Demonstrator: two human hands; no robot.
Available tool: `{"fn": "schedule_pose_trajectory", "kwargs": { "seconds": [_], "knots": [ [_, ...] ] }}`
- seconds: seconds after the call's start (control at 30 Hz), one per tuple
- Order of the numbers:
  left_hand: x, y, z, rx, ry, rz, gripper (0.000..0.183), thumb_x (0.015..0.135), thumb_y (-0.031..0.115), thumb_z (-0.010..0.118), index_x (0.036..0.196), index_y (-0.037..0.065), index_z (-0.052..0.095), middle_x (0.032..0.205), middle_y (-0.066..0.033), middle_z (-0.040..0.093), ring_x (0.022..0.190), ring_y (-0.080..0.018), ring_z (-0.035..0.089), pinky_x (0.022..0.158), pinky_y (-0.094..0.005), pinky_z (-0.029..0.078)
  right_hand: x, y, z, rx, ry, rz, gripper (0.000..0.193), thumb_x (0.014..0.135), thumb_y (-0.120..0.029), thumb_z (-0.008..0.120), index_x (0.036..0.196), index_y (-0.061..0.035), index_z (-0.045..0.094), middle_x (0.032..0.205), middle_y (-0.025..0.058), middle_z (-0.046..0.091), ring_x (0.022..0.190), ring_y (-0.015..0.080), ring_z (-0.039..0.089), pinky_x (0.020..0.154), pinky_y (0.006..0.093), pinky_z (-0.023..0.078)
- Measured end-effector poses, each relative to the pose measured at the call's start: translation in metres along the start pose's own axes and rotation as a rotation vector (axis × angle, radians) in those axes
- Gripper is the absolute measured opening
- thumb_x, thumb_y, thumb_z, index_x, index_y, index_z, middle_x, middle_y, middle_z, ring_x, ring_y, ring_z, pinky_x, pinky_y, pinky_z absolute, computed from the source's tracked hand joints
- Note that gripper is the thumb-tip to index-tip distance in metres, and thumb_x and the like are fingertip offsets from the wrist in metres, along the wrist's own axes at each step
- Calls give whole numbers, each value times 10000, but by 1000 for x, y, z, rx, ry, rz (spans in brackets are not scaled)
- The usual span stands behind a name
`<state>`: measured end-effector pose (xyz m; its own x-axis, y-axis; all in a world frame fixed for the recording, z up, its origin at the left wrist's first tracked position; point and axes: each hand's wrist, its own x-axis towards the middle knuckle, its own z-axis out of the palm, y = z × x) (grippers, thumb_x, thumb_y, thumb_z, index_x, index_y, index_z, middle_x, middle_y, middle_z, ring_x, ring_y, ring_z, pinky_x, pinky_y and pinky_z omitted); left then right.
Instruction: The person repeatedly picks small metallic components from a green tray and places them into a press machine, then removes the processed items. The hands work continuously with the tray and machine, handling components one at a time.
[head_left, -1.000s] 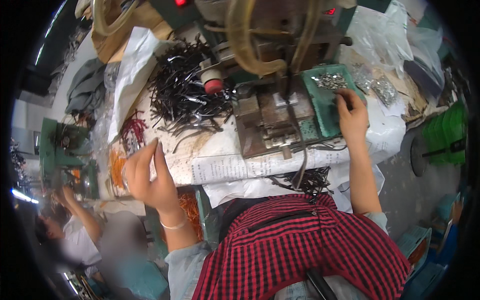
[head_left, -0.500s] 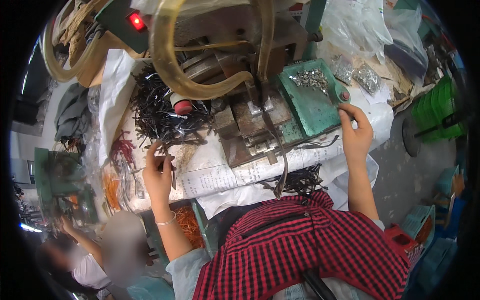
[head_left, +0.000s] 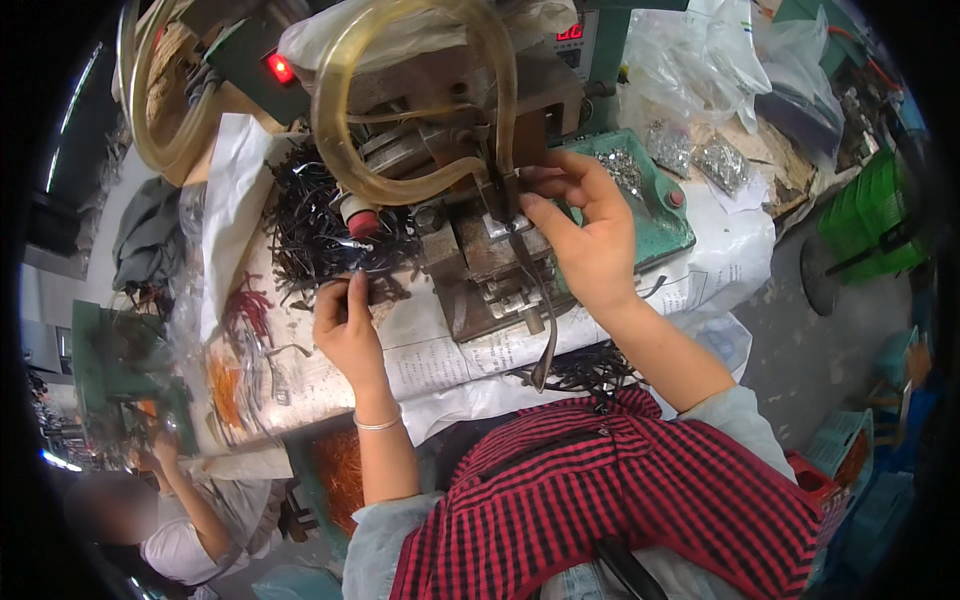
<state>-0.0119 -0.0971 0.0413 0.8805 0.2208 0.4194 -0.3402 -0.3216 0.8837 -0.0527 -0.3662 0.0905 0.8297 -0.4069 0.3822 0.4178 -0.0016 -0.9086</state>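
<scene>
A long dark eyeglass temple [head_left: 545, 300] lies across the bench press [head_left: 470, 255], its upper end under the press head and its curved tip hanging past the front. My right hand [head_left: 597, 235] reaches in from the right beside the press head. Its thumb and fingers are closed close to the temple's upper end, and what they pinch is too small to make out. My left hand [head_left: 348, 325] is at the near edge of a pile of dark temples [head_left: 320, 225], thumb and fingers drawn together. Whatever it may hold is hidden.
Right of the press stands a green tray [head_left: 665, 225] with small metal parts. A thick yellowish hose [head_left: 335, 130] loops over the press beside a red button [head_left: 362, 223]. More temples [head_left: 590, 370] lie at the table's front edge. A co-worker [head_left: 190, 525] sits at lower left.
My right hand has moved left from the green tray's rim to the press head. The left hand has shifted slightly right and up, and the dark temple hanging from it no longer shows.
</scene>
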Motion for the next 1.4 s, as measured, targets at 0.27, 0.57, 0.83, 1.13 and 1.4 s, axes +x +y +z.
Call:
{"fn": "schedule_pose_trajectory", "kwargs": {
  "seconds": [0.27,0.57,0.83,1.13,1.4],
  "knots": [
    [-20,116,15,-70,-150,755,185,865,-98,753,1008,-9,676,985,-253,745,820,-268,746,705,-332,612,-11,-42,12,7,-47,52,487,884,44,682,1350,50,541,1152,99,713,1064,167,676,985,323,514],
    [-25,110,77,179,-309,1141,249,751,29,867,959,78,739,989,-111,767,555,-137,576,486,-263,413,49,69,-93,-873,-221,-90,235,862,-7,593,1047,-41,733,1076,187,733,1021,420,677,900,460,544],
    [-26,105,84,162,-301,1135,295,725,13,886,976,72,741,966,-101,773,582,-157,611,483,-274,432,18,55,-136,-816,70,-127,282,883,-6,594,1132,-31,723,1084,176,736,1032,337,702,928,382,529],
    [-29,108,82,149,-339,1050,279,727,19,875,972,66,749,1000,-109,779,637,-160,662,510,-267,457,-15,45,-114,-1193,2,-27,158,786,-158,794,907,-74,737,935,128,669,975,362,636,880,458,500],
    [-76,97,14,221,-456,744,301,769,4,824,1056,75,765,1156,-127,776,819,-192,738,623,-266,516,-16,57,-102,-1235,22,-72,121,827,-138,753,928,-78,725,969,124,669,976,369,633,863,474,499]
  ]
}}
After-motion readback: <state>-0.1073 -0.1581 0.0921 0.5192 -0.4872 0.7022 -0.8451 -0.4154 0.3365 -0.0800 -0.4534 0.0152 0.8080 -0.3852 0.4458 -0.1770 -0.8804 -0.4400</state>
